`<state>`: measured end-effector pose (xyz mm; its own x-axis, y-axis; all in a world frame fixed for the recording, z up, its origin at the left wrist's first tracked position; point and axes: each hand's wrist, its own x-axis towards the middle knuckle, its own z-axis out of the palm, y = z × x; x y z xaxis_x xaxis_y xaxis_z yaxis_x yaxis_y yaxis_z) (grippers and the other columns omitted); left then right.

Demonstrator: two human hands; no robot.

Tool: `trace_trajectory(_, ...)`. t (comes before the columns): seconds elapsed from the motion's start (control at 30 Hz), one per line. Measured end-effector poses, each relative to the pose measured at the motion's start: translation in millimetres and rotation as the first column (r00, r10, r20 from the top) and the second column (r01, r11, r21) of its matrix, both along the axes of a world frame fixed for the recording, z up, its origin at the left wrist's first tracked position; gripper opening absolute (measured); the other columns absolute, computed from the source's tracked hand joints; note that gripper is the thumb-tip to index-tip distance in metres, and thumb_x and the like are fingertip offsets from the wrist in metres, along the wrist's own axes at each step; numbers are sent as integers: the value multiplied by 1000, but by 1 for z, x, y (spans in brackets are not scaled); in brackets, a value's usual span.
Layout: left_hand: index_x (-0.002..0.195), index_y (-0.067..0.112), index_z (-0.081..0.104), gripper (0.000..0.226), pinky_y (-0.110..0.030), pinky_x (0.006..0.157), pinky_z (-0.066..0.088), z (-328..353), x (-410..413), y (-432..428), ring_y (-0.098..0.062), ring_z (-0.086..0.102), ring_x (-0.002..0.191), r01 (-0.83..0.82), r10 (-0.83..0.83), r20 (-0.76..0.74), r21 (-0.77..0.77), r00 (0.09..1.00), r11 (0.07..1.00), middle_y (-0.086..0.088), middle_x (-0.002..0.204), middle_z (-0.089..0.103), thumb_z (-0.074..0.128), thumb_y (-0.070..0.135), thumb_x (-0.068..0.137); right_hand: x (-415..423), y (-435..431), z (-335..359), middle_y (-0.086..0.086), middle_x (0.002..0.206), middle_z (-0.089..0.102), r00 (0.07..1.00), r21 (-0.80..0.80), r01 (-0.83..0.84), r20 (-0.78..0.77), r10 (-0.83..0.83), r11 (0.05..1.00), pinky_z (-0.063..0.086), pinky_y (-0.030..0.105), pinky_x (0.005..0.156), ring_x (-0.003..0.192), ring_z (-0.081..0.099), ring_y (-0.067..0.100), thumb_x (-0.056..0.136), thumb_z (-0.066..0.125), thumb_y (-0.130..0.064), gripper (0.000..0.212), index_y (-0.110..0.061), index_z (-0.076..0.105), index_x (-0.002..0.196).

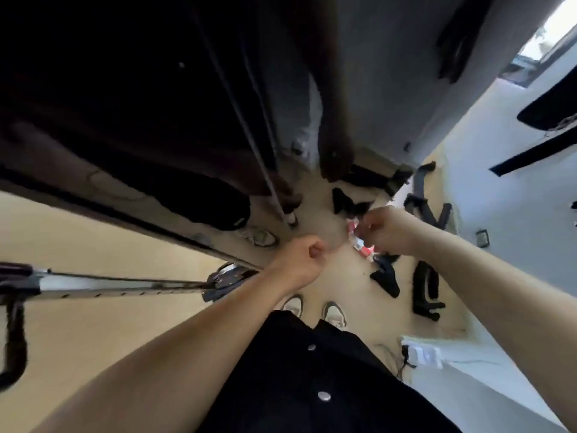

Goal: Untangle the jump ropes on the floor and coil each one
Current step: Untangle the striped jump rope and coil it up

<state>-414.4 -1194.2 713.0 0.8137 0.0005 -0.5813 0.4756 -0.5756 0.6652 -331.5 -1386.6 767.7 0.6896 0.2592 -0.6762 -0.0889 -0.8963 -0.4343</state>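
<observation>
Tan, smooth flooring (93,339) fills the lower left and centre of the frame. Two bare hands are held apart above it, near centre frame.

1. The left hand (299,260) is curled into a fist. Blur hides whether it holds anything.
2. The right hand (387,229), just right of centre, has its fingers curled downward over a glossy red-and-white item (359,243). Whether the fingers grip it cannot be told.
3. The red-and-white item is the only brightly coloured part at the hands. Its shape is smeared, and the jump-rope cord cannot be traced.

Several matte black pieces (387,278), elongated and partly curved, lie scattered on the floor at centre right.

Two pale shoes (293,304) show at lower centre, below the left hand. A black garment (281,385) beneath them carries two round metal snaps (324,395). One shiny metal bar (125,287) runs in from the left edge.
</observation>
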Motion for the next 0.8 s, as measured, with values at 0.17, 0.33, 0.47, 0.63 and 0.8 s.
trace_trajectory(0.17, 92, 20, 76, 17, -31, 82, 59, -18, -66, 64, -19, 69, 82, -387, 389, -23, 70, 921, 920, 5, 80, 70, 64, 11, 84, -6, 95, 1, 3, 98, 69, 901, 54, -433, -15, 434, 900, 45, 25, 64, 80, 61, 14, 101, 61, -30, 11, -23, 66, 96)
trace_trajectory(0.33, 77, 50, 69, 19, -42, 82, 62, -44, -153, 102, -26, 73, 86, -694, 696, -50, 43, 717, 718, 6, 85, 76, 55, 40, 69, -59, 189, -10, -5, 90, 74, 717, 98, -693, -2, 697, 714, 59, 40, 86, 88, 70, 17, 96, 63, -35, 18, -27, 69, 81)
trace_trajectory(0.47, 81, 39, 68, 9, -48, 84, 63, -42, -217, 117, -28, 74, 90, -872, 870, -79, 9, 487, 489, 2, 88, 75, 60, 36, 77, -116, 257, -6, -4, 85, 74, 581, 138, -808, 25, 813, 573, 59, 35, 77, 81, 71, 17, 100, 60, -36, 19, -29, 68, 84)
trace_trajectory(0.63, 93, 21, 69, 12, -37, 86, 57, -35, -302, 136, -27, 70, 93, -980, 979, -67, 38, 191, 194, 3, 83, 67, 60, 15, 91, -192, 329, -10, 2, 82, 76, 383, 171, -911, 12, 924, 376, 59, 39, 77, 78, 71, 21, 101, 56, -31, 25, -16, 72, 89)
trace_trajectory(0.8, 92, 7, 75, 19, -39, 79, 57, -34, -391, 161, -26, 65, 79, -993, 996, -79, 108, -49, -40, -9, 83, 71, 57, 9, 86, -282, 388, -18, 1, 85, 77, 138, 170, -976, -11, 990, 137, 60, 39, 80, 79, 73, 19, 99, 56, -34, 24, -16, 70, 95)
